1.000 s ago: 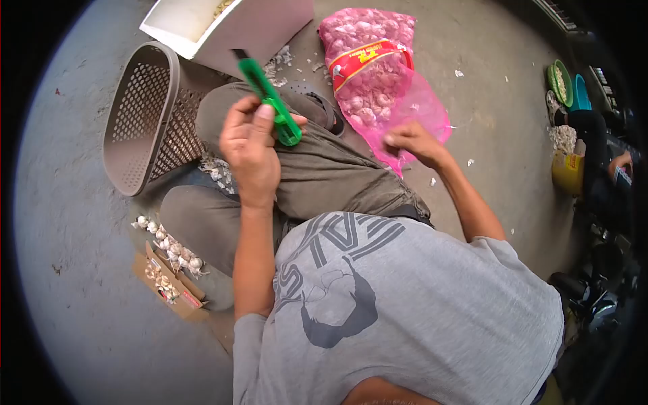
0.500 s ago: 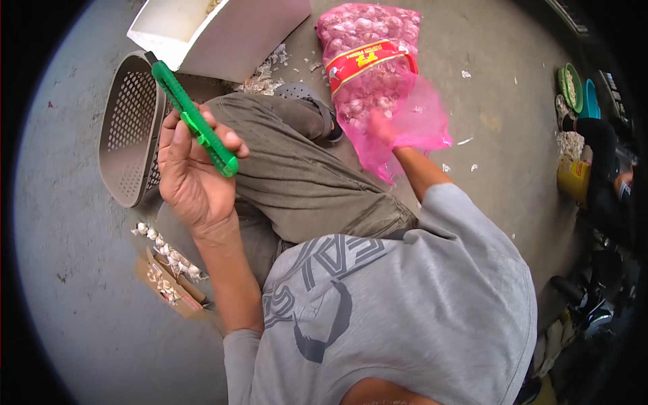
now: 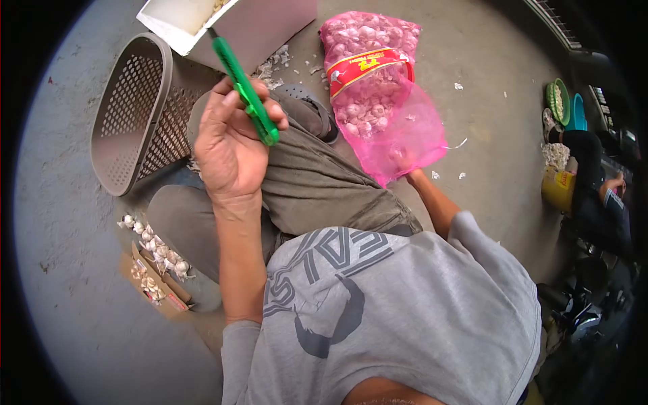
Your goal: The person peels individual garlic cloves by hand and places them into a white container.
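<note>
My left hand [image 3: 236, 145] is raised and closed around a green utility knife [image 3: 244, 91], its dark tip pointing up and to the left. My right hand [image 3: 402, 159] is inside the loose, open end of a pink mesh bag [image 3: 418, 131]. The netting blurs its fingers, and I cannot tell whether they hold anything. Many garlic bulbs [image 3: 364, 115] fill the far part of the bag, beyond its red and yellow label band [image 3: 361, 67].
Left of my legs stands a perforated grey-brown basket [image 3: 165, 88], with a white box [image 3: 250, 34] behind it. Garlic bulbs [image 3: 158, 248] lie beside a small cardboard box [image 3: 152, 287]. At right, another person [image 3: 594, 182] sits near a yellow container [image 3: 559, 189] and a green basket [image 3: 558, 101].
My right hand has drawn back from the bulbs toward the bag's open end. My left hand, still holding the knife, has shifted to the right in view.
</note>
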Tool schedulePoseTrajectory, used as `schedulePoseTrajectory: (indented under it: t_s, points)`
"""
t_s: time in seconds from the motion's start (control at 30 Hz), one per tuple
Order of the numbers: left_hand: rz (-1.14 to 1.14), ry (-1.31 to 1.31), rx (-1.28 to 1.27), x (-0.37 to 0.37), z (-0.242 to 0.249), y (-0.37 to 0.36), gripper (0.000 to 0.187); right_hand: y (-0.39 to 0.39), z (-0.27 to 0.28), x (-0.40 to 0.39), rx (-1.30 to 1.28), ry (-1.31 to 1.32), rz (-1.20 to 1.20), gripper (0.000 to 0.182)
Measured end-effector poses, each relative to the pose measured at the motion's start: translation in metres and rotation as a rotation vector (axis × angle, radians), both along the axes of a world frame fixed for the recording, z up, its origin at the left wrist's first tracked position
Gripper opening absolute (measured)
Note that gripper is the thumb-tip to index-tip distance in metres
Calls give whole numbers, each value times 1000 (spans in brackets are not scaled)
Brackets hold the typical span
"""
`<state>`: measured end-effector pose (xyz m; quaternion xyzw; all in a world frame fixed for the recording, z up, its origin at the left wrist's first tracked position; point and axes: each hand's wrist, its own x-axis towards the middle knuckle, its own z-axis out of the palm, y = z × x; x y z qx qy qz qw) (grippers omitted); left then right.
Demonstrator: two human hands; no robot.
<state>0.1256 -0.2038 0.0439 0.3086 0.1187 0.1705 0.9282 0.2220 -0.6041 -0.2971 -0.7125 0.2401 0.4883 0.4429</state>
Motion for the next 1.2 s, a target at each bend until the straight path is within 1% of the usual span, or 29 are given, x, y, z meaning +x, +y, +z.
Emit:
schedulePoseTrajectory:
  t_s: [0.03, 0.07, 0.13, 0.17, 0.2, 0.3, 0.33, 0.43, 0.5, 0.53, 0.57, 0.6, 0.63, 0.67, 0.7, 0.77, 0.83, 0.87, 0.9, 0.97, 1.03, 1.07, 1.1, 1.17, 1.2]
  points:
    - [-9, 5, 21, 0, 1, -3, 34, -23, 11, -3, -26, -7, 128, 23]
    - [5, 88, 35, 0, 5, -8, 35, -51, 24, -11, -63, -28, 296, 23]
    - [-62, -5, -29, -4, 5, -11, 35, -98, 68, -19, -132, -114, 634, 27]
    - [-91, -51, -62, -6, 6, -13, 35, -107, 94, -11, -66, -30, 562, 28]
    - [-84, -2, -26, -7, 12, -16, 31, -107, 126, -3, 1, 56, 491, 29]
    - [-72, 93, 77, -15, 12, -32, 24, -37, 226, 12, 416, -31, 262, 35]
    - [-59, 126, 74, -16, 10, -38, 22, -4, 251, 16, 485, -124, 294, 39]
    - [108, 226, 317, -15, 3, -54, 25, 114, 312, 12, 718, -474, 384, 50]
    - [172, 199, 363, -20, 9, -48, 23, 185, 334, 5, 925, -838, 572, 55]
    - [221, 207, 406, -25, 10, -43, 22, 217, 347, 0, 998, -902, 590, 57]
    - [267, 221, 449, -31, 11, -38, 22, 244, 355, -8, 1072, -961, 602, 58]
    - [299, 160, 353, -38, 19, -34, 21, 268, 356, -14, 1043, -1077, 665, 59]
    - [341, 154, 360, -45, 20, -26, 19, 291, 356, -19, 1010, -1194, 727, 61]
    - [386, 148, 364, -56, 21, -13, 17, 309, 356, -25, 1030, -1275, 771, 62]
    - [436, 143, 365, -69, 20, 0, 14, 321, 359, -34, 1047, -1312, 842, 63]
    - [498, 159, 400, -87, 8, 23, 16, 344, 353, -46, 1182, -1133, 866, 61]
    - [534, 156, 396, -105, -5, 44, 18, 369, 338, -51, 1253, -528, 726, 51]
    - [464, 150, 316, -110, -9, 49, 20, 384, 331, -45, 1247, -691, 769, 36]
    - [474, 156, 415, -114, -26, 61, 20, 387, 348, -40, 1130, -371, 792, 28]
    - [409, 111, 282, -116, -15, 59, 19, 405, 341, -30, 1154, -537, 998, 21]
    - [452, 128, 297, -119, -17, 64, 19, 420, 341, -28, 1102, -756, 1151, 16]
    - [525, 120, 307, -116, -31, 69, 19, 422, 346, -29, 1013, -868, 1186, 15]
    - [559, 122, 313, -115, -27, 70, 19, 426, 348, -35, 992, -925, 1179, 15]
    - [593, 139, 342, -119, -22, 70, 26, 432, 350, -44, 942, -1029, 1158, 16]
    - [589, 134, 314, -121, -23, 73, 26, 437, 354, -44, 933, -998, 1169, 20]
